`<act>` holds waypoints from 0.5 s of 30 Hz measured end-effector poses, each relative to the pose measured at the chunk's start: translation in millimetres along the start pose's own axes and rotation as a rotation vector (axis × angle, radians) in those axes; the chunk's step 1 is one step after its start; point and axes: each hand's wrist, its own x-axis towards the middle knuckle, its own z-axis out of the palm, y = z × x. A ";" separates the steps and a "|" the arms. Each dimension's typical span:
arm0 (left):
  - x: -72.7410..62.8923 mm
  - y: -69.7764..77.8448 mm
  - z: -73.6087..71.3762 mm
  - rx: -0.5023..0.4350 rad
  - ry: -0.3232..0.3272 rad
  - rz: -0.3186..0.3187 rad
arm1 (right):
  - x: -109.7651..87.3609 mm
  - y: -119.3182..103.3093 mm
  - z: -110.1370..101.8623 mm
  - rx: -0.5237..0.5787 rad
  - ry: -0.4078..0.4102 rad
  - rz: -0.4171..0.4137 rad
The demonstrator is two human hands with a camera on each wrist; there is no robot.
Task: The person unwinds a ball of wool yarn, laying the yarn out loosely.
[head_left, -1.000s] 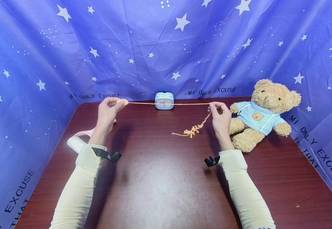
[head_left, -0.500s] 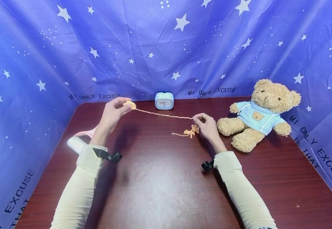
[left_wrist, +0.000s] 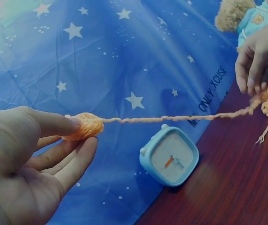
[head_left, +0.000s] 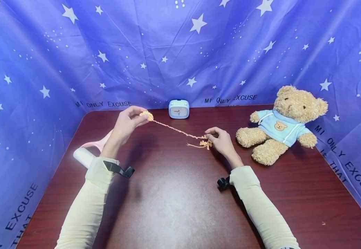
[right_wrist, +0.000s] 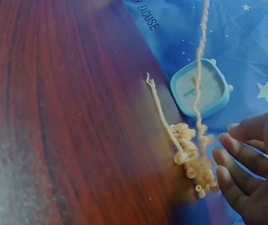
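Observation:
My left hand (head_left: 125, 125) pinches a small wound bundle of orange yarn (left_wrist: 89, 127) between thumb and fingers, above the back left of the table. A twisted strand (left_wrist: 157, 119) runs from it down to the right. It leads into a curly, knotted clump (right_wrist: 200, 173) with a loose frayed tail (right_wrist: 161, 110), lying on the table in the head view. Right beside that clump is my right hand (head_left: 222, 142). In the right wrist view its fingers (right_wrist: 246, 157) are spread loosely, with a gap between them and the yarn.
A light blue clock (head_left: 178, 110) stands at the table's back edge, behind the strand. To the right sits a teddy bear (head_left: 281, 126) in a blue hoodie. A white cylindrical object (head_left: 84, 157) with a pink part lies left of my left forearm. Starry blue curtains (head_left: 155, 45) surround the table.
My right hand has come left and down from the bear's side, releasing the strand near the clump. The strand, stretched straight earlier, now slopes downward. My left hand has shifted slightly right.

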 end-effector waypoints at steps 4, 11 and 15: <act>0.3 1.1 1.7 0.002 -0.015 -0.003 | 1.1 -5.3 -0.5 0.005 0.020 -0.010; 1.0 0.2 4.3 0.034 -0.032 0.002 | 4.5 -27.1 6.6 0.062 0.040 -0.051; 1.2 -0.4 6.9 0.055 -0.036 -0.001 | 6.3 -44.0 15.5 0.114 0.023 -0.084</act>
